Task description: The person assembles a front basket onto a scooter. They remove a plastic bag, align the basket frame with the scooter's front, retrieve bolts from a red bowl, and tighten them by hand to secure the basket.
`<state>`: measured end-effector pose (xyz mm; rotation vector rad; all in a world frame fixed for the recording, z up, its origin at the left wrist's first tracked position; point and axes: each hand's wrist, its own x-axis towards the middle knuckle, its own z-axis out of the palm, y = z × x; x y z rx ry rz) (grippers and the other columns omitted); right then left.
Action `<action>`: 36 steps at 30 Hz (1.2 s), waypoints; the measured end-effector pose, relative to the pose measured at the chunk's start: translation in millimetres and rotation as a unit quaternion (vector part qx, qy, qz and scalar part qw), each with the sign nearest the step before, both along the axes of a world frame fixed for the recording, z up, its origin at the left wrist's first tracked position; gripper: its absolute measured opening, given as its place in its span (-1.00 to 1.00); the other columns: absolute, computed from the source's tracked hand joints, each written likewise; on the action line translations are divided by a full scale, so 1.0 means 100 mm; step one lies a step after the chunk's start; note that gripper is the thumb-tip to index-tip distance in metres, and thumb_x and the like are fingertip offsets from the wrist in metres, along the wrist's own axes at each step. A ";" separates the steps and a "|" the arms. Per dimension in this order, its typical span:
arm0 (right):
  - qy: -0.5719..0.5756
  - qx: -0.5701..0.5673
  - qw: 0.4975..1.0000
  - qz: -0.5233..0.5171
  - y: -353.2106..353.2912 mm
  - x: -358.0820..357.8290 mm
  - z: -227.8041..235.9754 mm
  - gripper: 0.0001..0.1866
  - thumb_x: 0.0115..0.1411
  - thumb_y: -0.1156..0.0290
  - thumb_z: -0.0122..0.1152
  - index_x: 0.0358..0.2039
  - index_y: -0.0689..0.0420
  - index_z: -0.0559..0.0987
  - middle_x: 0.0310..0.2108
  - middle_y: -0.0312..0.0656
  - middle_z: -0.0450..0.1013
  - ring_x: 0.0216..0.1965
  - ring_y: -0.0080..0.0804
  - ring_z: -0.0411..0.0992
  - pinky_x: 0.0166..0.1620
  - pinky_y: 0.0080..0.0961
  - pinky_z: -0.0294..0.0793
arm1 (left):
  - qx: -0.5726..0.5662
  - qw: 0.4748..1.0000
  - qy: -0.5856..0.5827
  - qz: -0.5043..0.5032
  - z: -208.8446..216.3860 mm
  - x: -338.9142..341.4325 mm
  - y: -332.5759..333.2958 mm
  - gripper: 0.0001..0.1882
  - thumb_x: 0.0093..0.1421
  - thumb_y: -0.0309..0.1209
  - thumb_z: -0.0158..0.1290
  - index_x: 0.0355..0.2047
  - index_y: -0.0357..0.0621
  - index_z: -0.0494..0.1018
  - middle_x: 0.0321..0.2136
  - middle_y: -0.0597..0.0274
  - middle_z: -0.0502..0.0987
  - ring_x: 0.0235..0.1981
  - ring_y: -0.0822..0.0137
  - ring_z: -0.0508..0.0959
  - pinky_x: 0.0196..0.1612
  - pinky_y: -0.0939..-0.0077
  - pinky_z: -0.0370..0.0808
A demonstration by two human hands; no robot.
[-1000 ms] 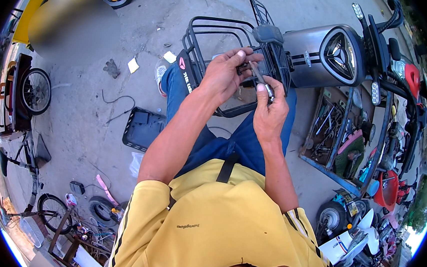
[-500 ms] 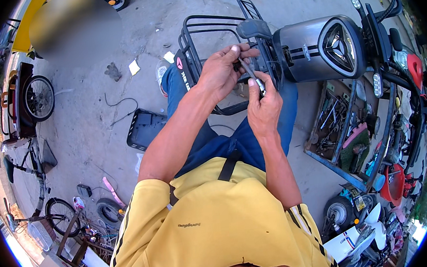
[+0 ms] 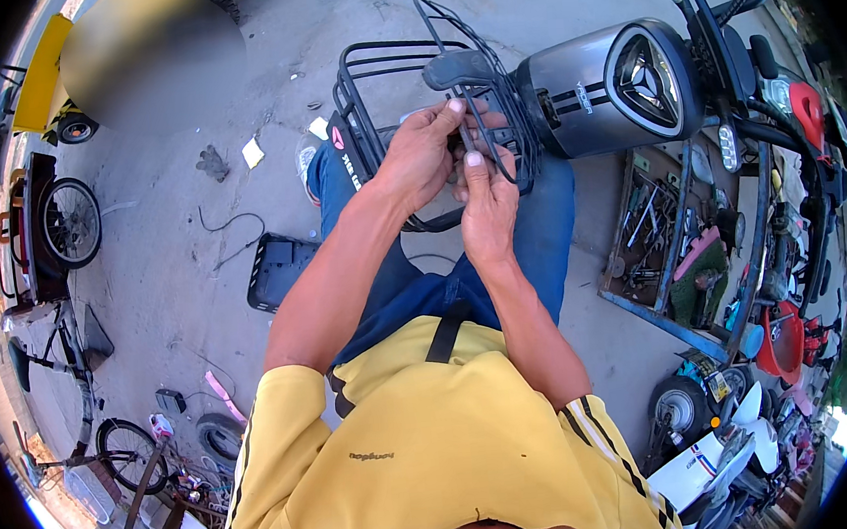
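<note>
My left hand (image 3: 420, 157) is closed, its thumb and fingers pinched together at the black wire basket (image 3: 383, 61). Close by on the right, my right hand (image 3: 488, 210) points up with its thumb pressed against a short grey metal rod (image 3: 467, 138). The rod runs between the two thumbs, and its lower end is hidden in the right hand. What the left fingertips hold is hidden. The basket lies between my knees, beside a black padded part (image 3: 458, 68) and the dark grey front panel (image 3: 584, 93) of an electric scooter.
A black plastic tray (image 3: 280, 271) lies on the concrete left of my leg. To my right, a blue metal frame holds a bin of loose hand tools (image 3: 649, 222). Bicycles (image 3: 67, 223) stand at far left. A white scooter (image 3: 699, 472) is at lower right.
Both hands have moved slightly left and down in the picture, as have the basket and scooter. The hands are closer together, and the rod is more upright and less visible.
</note>
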<state>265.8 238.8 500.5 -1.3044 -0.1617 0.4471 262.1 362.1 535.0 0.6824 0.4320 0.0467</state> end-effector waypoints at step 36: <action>-0.293 -0.587 0.748 -0.099 -0.62 0.35 0.47 -0.34 0.07 -0.22 0.40 -0.29 0.23 0.56 -0.18 0.03 0.54 -0.29 0.05 0.55 -0.25 -0.07 0.49 | 0.280 0.959 0.037 -0.015 -0.23 0.02 -0.10 -0.77 0.52 -0.31 -0.22 -0.05 -0.11 0.40 -0.27 0.24 0.63 -0.41 0.59 0.36 -0.32 0.60 0.34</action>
